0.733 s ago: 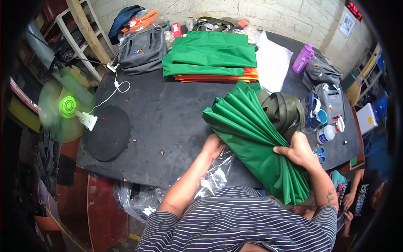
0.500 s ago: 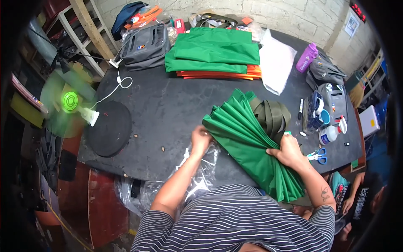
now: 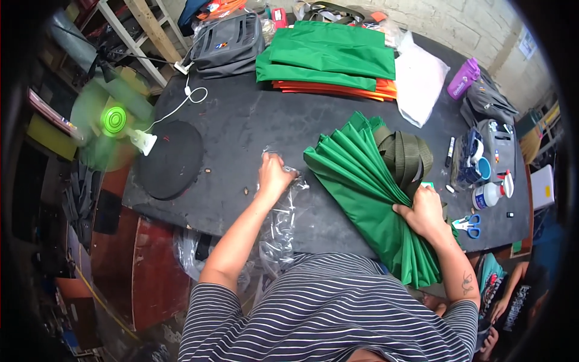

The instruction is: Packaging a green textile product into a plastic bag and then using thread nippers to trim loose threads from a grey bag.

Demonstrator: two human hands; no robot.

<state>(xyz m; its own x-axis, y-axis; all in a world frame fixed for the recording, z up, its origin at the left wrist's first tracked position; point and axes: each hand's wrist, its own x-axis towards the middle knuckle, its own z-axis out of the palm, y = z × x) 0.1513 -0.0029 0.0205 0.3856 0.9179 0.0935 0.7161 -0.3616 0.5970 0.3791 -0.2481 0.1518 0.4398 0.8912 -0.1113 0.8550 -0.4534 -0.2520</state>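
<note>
My left hand [image 3: 275,176] is closed on the top of a clear plastic sheet or bag [image 3: 279,232], which hangs crumpled over the table's near edge. Pleated green fabric [image 3: 368,196] lies slantwise to the right of it, its folds fanned out at both ends. My right hand [image 3: 424,211] grips this bundle around its gathered middle, thumb on top. A coil of olive webbing strap [image 3: 407,154] rests against the bundle's far right side, just beyond that hand. Blue-handled scissors [image 3: 469,225] lie to the right of my right wrist.
Folded green fabric [image 3: 329,54] is stacked over orange pieces [image 3: 338,90] at the back, beside a white bag [image 3: 419,78]. A running fan [image 3: 114,122] stands left near a black disc [image 3: 169,160]. Right are a spray bottle [image 3: 491,194] and purple bottle [image 3: 464,78]. Another person's hand [image 3: 491,341] shows lower right.
My left hand has moved left and away from the green fabric, drawing the clear plastic up with it. My right hand keeps its grip on the bundle. The whole view has shifted slightly.
</note>
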